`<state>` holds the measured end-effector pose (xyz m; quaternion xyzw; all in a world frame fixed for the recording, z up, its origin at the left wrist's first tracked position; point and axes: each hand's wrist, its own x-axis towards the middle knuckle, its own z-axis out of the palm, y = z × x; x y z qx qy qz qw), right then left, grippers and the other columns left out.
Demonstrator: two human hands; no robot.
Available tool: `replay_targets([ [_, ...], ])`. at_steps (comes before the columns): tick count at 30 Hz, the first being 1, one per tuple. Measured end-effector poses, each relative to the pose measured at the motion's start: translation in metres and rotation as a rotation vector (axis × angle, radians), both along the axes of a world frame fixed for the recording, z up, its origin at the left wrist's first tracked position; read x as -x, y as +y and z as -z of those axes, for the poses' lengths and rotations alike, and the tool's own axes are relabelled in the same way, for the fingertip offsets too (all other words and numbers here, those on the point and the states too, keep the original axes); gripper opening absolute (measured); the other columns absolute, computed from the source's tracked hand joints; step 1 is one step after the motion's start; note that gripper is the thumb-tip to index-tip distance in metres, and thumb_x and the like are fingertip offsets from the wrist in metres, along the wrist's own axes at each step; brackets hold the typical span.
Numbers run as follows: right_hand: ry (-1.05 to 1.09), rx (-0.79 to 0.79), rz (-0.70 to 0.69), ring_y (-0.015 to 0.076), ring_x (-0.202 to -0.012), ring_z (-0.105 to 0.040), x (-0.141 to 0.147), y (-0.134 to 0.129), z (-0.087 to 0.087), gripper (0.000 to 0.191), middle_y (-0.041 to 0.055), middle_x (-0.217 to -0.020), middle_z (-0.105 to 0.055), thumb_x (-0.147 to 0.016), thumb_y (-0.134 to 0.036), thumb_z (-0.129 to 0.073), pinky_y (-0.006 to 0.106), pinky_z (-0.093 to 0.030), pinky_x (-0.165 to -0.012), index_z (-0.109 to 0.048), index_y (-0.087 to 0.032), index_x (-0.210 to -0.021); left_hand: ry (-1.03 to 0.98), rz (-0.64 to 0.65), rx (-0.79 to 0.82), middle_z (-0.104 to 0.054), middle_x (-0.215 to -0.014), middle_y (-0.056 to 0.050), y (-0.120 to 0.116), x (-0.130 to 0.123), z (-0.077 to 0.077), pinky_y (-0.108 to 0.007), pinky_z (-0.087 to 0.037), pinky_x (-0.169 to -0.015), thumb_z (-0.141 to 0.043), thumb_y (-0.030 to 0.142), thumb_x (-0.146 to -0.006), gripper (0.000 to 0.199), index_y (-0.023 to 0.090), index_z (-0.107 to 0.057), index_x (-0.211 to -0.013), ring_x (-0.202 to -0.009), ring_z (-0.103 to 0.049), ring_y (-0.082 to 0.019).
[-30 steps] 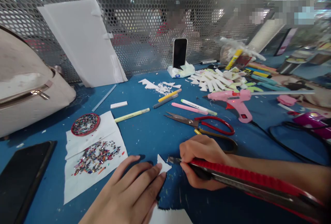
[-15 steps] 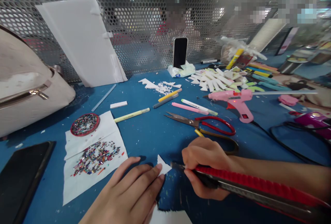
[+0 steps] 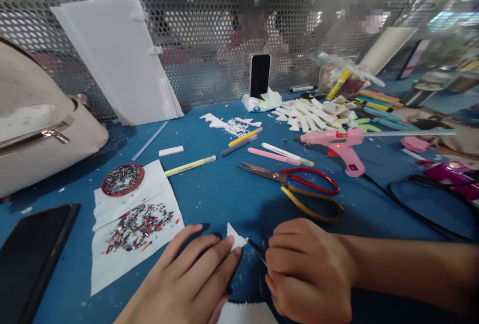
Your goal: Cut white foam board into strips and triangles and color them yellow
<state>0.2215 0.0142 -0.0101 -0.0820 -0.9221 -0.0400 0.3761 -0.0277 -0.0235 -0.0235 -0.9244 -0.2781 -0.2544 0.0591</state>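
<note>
Two bare hands work at a blue table (image 3: 217, 194): the left hand (image 3: 187, 274), fingers spread, presses a white triangular piece (image 3: 235, 239) flat; the right hand (image 3: 309, 269) curls closed around a mostly hidden thin tool (image 3: 263, 261). Lettering on the white pen (image 3: 286, 154) is unreadably small. A red-rimmed dish (image 3: 142, 176) holds mixed beads. Tabletop shows between paper (image 3: 103, 276) and scissors (image 3: 279, 176).

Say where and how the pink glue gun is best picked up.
I'd grip the pink glue gun by its handle, coming from the near side. It lies on its side with that handle angled toward the person, while the nozzle points left, away from a hand there. The black cord leaves the handle's foot, so probably grip just above it.
</note>
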Motion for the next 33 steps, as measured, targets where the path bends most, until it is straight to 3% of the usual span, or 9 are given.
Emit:
replay_targets([
  [4,0.021,-0.032,0.012,0.0131,-0.052,-0.025,0.0027,-0.0016,-0.0034,0.031,-0.0037,-0.057,-0.034,-0.071,-0.009,-0.064,0.032,-0.017,-0.045,-0.040,-0.021,-0.054,0.031,-0.009,0.051,-0.072,-0.125,0.001,0.0002,-0.0012,-0.0052,-0.035,-0.018,-0.125,-0.049,0.031,-0.105,0.033,0.018,-0.067,-0.129,-0.110,-0.062,-0.016],
  [13,0.006,-0.034,0.006,0.0124,-0.052,-0.025,-0.0006,0.0022,-0.0052,0.036,-0.0045,-0.058,-0.031,-0.075,-0.011,-0.065,0.031,-0.017,-0.046,-0.036,-0.021,-0.055,0.036,-0.003,0.005,-0.071,-0.122,-0.002,0.0008,-0.0004,-0.0016,-0.039,-0.022,-0.124,-0.034,0.023,-0.108,0.040,0.019,-0.066,-0.131,-0.112,-0.061,-0.017],
  [19,-0.019,-0.019,0.006,0.0124,-0.052,-0.025,-0.0001,0.0016,-0.0076,0.036,-0.0048,-0.058,-0.031,-0.075,-0.011,-0.064,0.031,-0.016,-0.046,-0.036,-0.021,-0.056,0.022,0.006,0.040,-0.070,-0.124,-0.001,0.0001,-0.0003,-0.0025,-0.037,-0.020,-0.124,-0.036,0.024,-0.108,0.039,0.018,-0.066,-0.130,-0.113,-0.060,-0.017],
  [25,-0.042,-0.037,0.022,0.0125,-0.052,-0.027,-0.0011,0.0015,-0.0075,0.036,-0.0052,-0.058,-0.030,-0.080,-0.012,-0.063,0.031,-0.016,-0.047,-0.036,-0.022,-0.058,0.013,-0.001,0.034,-0.071,-0.121,-0.002,-0.0001,-0.0010,-0.0037,-0.037,-0.028,-0.121,-0.036,0.024,-0.107,0.039,0.018,-0.065,-0.131,-0.111,-0.061,-0.017],
  [33,-0.030,-0.020,0.008,0.0123,-0.051,-0.025,-0.0013,0.0035,-0.0068,0.034,-0.0048,-0.057,-0.031,-0.076,-0.011,-0.062,0.031,-0.016,-0.045,-0.036,-0.022,-0.057,0.020,0.005,0.064,-0.071,-0.124,-0.001,-0.0006,-0.0009,-0.0041,-0.036,-0.020,-0.123,-0.036,0.023,-0.108,0.038,0.018,-0.066,-0.131,-0.112,-0.060,-0.017],
])
